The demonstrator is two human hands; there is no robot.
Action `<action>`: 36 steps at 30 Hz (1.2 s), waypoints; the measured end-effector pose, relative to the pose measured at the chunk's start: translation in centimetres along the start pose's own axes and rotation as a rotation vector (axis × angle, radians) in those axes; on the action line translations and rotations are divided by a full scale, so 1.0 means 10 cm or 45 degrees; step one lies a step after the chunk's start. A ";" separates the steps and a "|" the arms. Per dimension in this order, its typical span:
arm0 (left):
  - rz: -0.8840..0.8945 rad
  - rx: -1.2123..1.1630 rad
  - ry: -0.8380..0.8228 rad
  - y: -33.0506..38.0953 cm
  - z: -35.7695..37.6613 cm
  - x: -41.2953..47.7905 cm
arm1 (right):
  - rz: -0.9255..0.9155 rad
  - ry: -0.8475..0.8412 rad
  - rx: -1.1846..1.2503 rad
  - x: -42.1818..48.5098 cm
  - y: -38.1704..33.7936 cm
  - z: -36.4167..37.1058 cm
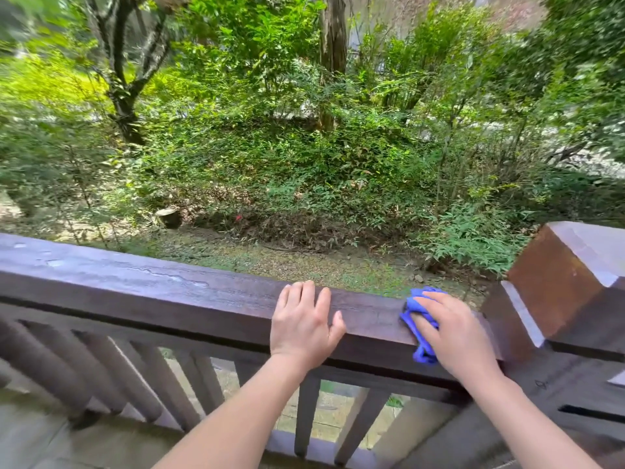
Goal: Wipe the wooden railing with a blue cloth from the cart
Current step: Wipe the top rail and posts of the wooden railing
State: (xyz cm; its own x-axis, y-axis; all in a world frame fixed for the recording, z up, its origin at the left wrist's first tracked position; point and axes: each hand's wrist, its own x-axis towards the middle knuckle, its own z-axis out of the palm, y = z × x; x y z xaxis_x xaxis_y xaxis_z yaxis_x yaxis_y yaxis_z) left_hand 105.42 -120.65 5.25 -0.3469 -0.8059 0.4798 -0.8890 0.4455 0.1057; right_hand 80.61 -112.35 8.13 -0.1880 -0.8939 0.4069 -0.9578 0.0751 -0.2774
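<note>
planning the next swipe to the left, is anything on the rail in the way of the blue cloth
Yes: the left hand rests flat on the dark wooden railing, just left of the crumpled blue cloth held under the right hand. Beyond it the rail top shows only wet patches.

Two bare forearms enter from the bottom of the frame, one from the lower middle and one from the lower right. No sleeve covers either as far as the frame's edge, and both wrists are bare. The left hand [303,324] and the right hand [455,333] are ungloved and without rings on the fingers in view (nails short and plain, where they show).
</note>
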 end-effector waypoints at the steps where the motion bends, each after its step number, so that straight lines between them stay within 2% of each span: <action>1: -0.002 0.013 -0.008 0.00 -0.01 0.00 | 0.104 0.052 -0.049 0.06 0.01 0.01; 2: -0.006 0.019 -0.018 0.01 -0.03 0.00 | 0.142 0.090 -0.093 0.11 -0.07 0.09; 4: -0.007 0.015 -0.036 0.01 -0.05 0.00 | 0.063 0.101 -0.104 0.12 -0.44 0.28; 6: -0.005 0.000 -0.043 0.01 -0.05 0.00 | -0.121 0.073 -0.016 0.03 -0.71 0.40; 8: 0.004 -0.012 -0.050 -0.01 -0.04 -0.01 | -0.307 0.031 0.049 0.01 -0.67 0.38; 9: 0.017 -0.013 -0.049 -0.02 -0.03 -0.02 | -0.326 0.022 0.048 0.02 -0.57 0.34; 12: 0.045 -0.023 -0.032 -0.04 -0.02 -0.03 | -0.069 0.046 0.010 0.13 -0.34 0.23; 14: 0.033 -0.055 -0.016 -0.03 -0.04 -0.02 | 0.101 0.121 -0.047 0.19 -0.51 0.29; 15: 0.018 -0.093 -0.008 -0.03 -0.06 -0.01 | 0.090 0.134 -0.055 0.19 -0.71 0.34; 16: 0.008 -0.152 -0.003 -0.04 -0.08 -0.01 | 0.002 0.141 -0.040 0.17 -0.92 0.40; 18: 0.032 -0.317 0.030 -0.09 -0.11 -0.01 | -0.342 0.124 0.042 0.05 -1.15 0.50; 20: 0.139 -0.424 0.085 -0.20 -0.12 -0.04 | -0.501 0.042 0.101 0.03 -1.01 0.45; 22: 0.246 -0.391 0.186 -0.39 -0.12 -0.12 | -0.357 0.012 0.082 0.09 -0.75 0.39; 25: 0.223 -0.249 0.292 -0.82 -0.15 -0.22 | -0.054 0.149 -0.029 0.24 -0.73 0.46; 27: 0.203 -0.135 0.295 -1.07 -0.15 -0.27 | -0.140 0.174 -0.074 0.26 -1.12 0.62; 30: 0.277 -0.054 0.292 -1.23 -0.08 -0.32 | -0.494 0.158 -0.005 0.22 -1.55 0.80; 31: 0.281 -0.061 0.300 -1.24 -0.06 -0.33 | -0.521 0.128 0.000 0.28 -1.58 0.79; 34: 0.241 -0.196 0.337 -1.27 -0.02 -0.37 | -0.287 0.084 0.008 0.44 -1.65 0.80; 36: 0.218 -0.284 0.395 -1.38 -0.05 -0.40 | -0.321 0.098 -0.023 0.43 -1.86 0.88</action>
State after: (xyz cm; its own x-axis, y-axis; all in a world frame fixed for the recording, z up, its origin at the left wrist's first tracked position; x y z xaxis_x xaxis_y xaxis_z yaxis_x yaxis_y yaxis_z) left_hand 119.28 -123.38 2.27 -0.3473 -0.5720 0.7431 -0.7278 0.6641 0.1710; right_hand 99.50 -121.49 7.43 0.0421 -0.8492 0.5264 -0.9801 -0.1374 -0.1432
